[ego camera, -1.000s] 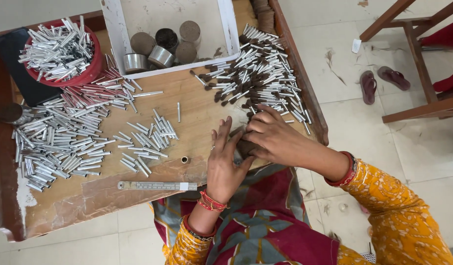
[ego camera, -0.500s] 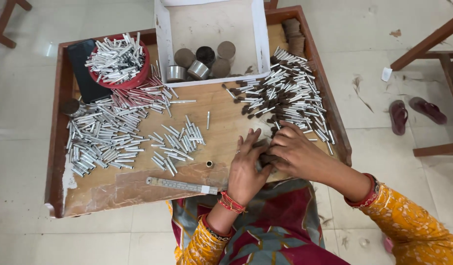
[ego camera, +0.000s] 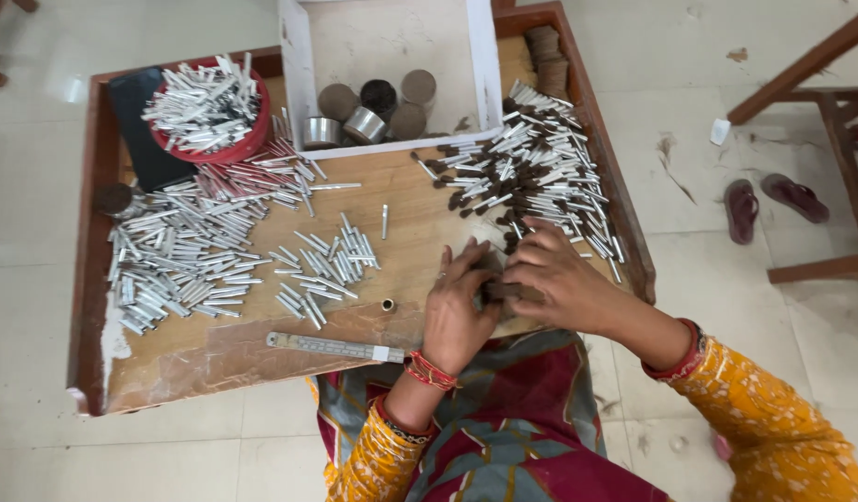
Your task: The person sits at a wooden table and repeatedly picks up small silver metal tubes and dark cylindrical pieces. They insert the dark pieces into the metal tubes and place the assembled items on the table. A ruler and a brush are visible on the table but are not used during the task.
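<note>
Lower centre of frame, both hands meet at the near table (ego camera: 215,363) edge: left hand (ego camera: 457,311) and right hand (ego camera: 559,284) together grasping a small bundle of dark sticks (ego camera: 501,291), fingers curled round it; exact grip is hard to see, blurred. Versus half a second ago, the hands and bundle look much the same against the table; the view has shifted and the sandals now sit further left. Red bowl (ego camera: 210,116), upper left, heaped with silver tubes. White box (ego camera: 392,74), top centre, holds round tins at its near wall. Loose tubes (ego camera: 182,265) spread at left, dark-tipped stick pile (ego camera: 531,181) at right. Metal ruler (ego camera: 336,347) lies near the front edge.
</note>
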